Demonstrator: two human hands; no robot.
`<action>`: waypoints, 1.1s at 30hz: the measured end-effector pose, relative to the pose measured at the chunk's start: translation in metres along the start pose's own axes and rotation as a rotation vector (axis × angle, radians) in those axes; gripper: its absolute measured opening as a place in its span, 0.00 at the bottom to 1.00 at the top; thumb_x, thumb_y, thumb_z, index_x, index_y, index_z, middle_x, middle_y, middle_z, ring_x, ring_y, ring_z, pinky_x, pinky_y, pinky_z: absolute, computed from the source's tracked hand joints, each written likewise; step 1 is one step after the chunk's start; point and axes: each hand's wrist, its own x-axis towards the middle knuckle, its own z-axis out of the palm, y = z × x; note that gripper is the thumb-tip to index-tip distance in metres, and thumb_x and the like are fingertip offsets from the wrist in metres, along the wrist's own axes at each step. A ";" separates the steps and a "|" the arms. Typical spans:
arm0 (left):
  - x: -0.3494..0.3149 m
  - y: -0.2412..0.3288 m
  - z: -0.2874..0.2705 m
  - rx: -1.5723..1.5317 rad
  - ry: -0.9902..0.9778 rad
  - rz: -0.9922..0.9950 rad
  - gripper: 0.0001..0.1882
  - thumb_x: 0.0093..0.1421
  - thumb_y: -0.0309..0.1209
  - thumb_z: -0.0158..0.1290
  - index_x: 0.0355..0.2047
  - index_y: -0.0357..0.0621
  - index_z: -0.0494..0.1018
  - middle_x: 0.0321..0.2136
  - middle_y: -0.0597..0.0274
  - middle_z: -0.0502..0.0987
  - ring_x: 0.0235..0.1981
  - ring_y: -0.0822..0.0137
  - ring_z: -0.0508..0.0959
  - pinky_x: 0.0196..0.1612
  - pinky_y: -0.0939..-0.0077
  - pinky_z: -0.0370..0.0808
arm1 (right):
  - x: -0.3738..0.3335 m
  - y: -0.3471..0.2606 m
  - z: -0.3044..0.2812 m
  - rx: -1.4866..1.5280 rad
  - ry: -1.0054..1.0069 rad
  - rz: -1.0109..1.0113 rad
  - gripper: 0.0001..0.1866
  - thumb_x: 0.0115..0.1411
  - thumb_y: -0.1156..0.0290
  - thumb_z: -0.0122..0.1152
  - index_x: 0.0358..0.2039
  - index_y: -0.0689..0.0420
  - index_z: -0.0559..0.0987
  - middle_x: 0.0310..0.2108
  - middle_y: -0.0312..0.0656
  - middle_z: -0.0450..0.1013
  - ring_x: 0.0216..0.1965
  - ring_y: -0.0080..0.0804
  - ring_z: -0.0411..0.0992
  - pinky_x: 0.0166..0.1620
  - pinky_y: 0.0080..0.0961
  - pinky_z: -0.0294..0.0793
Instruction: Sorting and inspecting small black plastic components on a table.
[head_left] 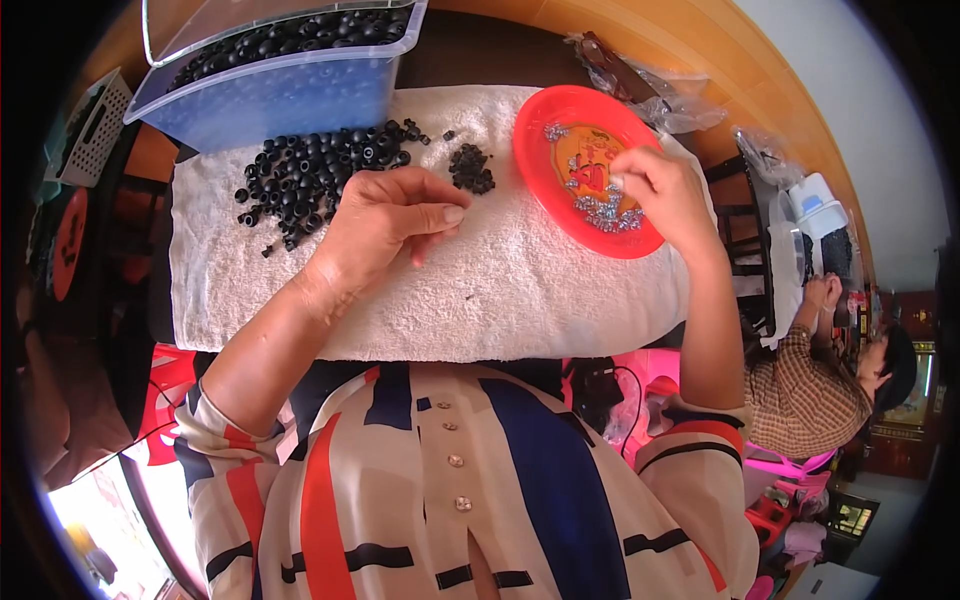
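Over the white towel (420, 310), my left hand (385, 215) is closed, its thumb and forefinger pressed together. Anything between those fingertips is too small to make out. A heap of round black hollow caps (300, 180) lies just beyond and left of it. Past its fingertips sits a small pile of tiny black pieces (470, 170). My right hand (660, 190) hangs over the right side of a red plate (535, 150), fingers pinched together. What they hold, if anything, is unclear. Small shiny clear or silvery pieces (608, 214) are scattered in that plate.
A clear bluish plastic tub (290, 100) full of black caps stands at the far left. Plastic bags (680, 105) lie behind the plate. At left are a white basket (105, 130) and a red dish (70, 240). Another person (810, 390) in a checked shirt sits at right.
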 end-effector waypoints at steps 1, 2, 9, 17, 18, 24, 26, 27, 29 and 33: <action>0.000 0.000 0.002 0.006 -0.002 -0.011 0.07 0.57 0.21 0.58 0.37 0.33 0.78 0.24 0.62 0.78 0.22 0.75 0.75 0.20 0.85 0.69 | -0.005 -0.003 -0.002 0.002 0.001 0.006 0.06 0.56 0.69 0.62 0.33 0.56 0.80 0.27 0.43 0.77 0.32 0.39 0.77 0.36 0.32 0.73; 0.000 0.000 0.003 0.008 -0.005 -0.015 0.07 0.57 0.21 0.58 0.37 0.33 0.78 0.24 0.62 0.78 0.22 0.75 0.75 0.20 0.85 0.69 | -0.009 -0.006 -0.001 -0.015 -0.158 0.026 0.05 0.55 0.74 0.61 0.34 0.57 0.80 0.28 0.43 0.77 0.30 0.33 0.77 0.36 0.28 0.73; -0.001 0.000 0.007 0.060 0.015 -0.001 0.08 0.56 0.22 0.59 0.36 0.32 0.78 0.22 0.64 0.77 0.20 0.78 0.72 0.20 0.85 0.68 | -0.008 -0.007 0.004 -0.116 0.059 -0.011 0.08 0.55 0.74 0.60 0.36 0.54 0.80 0.32 0.44 0.78 0.35 0.45 0.76 0.41 0.36 0.74; -0.002 -0.001 0.007 0.066 0.004 -0.002 0.08 0.56 0.21 0.58 0.37 0.33 0.79 0.22 0.65 0.76 0.20 0.79 0.71 0.21 0.85 0.68 | -0.016 -0.010 0.002 -0.112 -0.071 -0.014 0.06 0.54 0.70 0.62 0.33 0.53 0.80 0.31 0.42 0.78 0.34 0.44 0.76 0.38 0.38 0.73; -0.002 -0.001 0.007 0.071 0.005 0.005 0.08 0.56 0.21 0.58 0.37 0.33 0.79 0.22 0.65 0.76 0.20 0.79 0.71 0.21 0.85 0.68 | -0.016 -0.012 0.007 -0.142 -0.084 -0.050 0.06 0.53 0.69 0.63 0.32 0.53 0.80 0.31 0.42 0.77 0.34 0.45 0.76 0.37 0.39 0.73; -0.001 -0.001 0.003 0.087 -0.003 0.010 0.08 0.56 0.22 0.59 0.37 0.34 0.79 0.22 0.66 0.77 0.20 0.79 0.71 0.21 0.85 0.68 | -0.004 -0.017 0.024 -0.187 -0.017 -0.122 0.05 0.53 0.72 0.63 0.31 0.56 0.79 0.27 0.44 0.76 0.28 0.41 0.76 0.33 0.33 0.72; -0.001 -0.001 0.004 0.098 0.004 0.005 0.08 0.56 0.22 0.59 0.37 0.34 0.79 0.22 0.66 0.77 0.20 0.79 0.71 0.21 0.85 0.69 | 0.009 -0.010 0.021 -0.098 0.039 0.045 0.06 0.55 0.67 0.63 0.31 0.53 0.80 0.26 0.46 0.77 0.31 0.46 0.76 0.35 0.41 0.72; -0.001 -0.002 0.004 0.098 -0.003 0.009 0.09 0.56 0.22 0.59 0.37 0.34 0.79 0.23 0.66 0.77 0.20 0.79 0.72 0.21 0.85 0.69 | 0.018 -0.004 0.020 -0.126 0.088 0.048 0.05 0.55 0.67 0.63 0.31 0.53 0.80 0.27 0.46 0.77 0.31 0.47 0.76 0.36 0.41 0.72; 0.000 -0.002 0.002 0.101 -0.008 0.019 0.09 0.56 0.22 0.60 0.38 0.34 0.79 0.23 0.66 0.77 0.20 0.79 0.72 0.21 0.85 0.69 | 0.036 0.006 0.019 -0.177 0.159 0.061 0.05 0.56 0.67 0.62 0.32 0.53 0.80 0.30 0.45 0.78 0.34 0.47 0.76 0.37 0.42 0.72; 0.002 -0.002 0.003 0.119 -0.011 0.001 0.09 0.56 0.23 0.60 0.38 0.35 0.79 0.23 0.66 0.78 0.20 0.80 0.72 0.22 0.85 0.70 | 0.066 0.025 0.030 -0.220 0.214 -0.026 0.05 0.57 0.67 0.60 0.32 0.53 0.80 0.32 0.43 0.78 0.36 0.47 0.76 0.39 0.43 0.72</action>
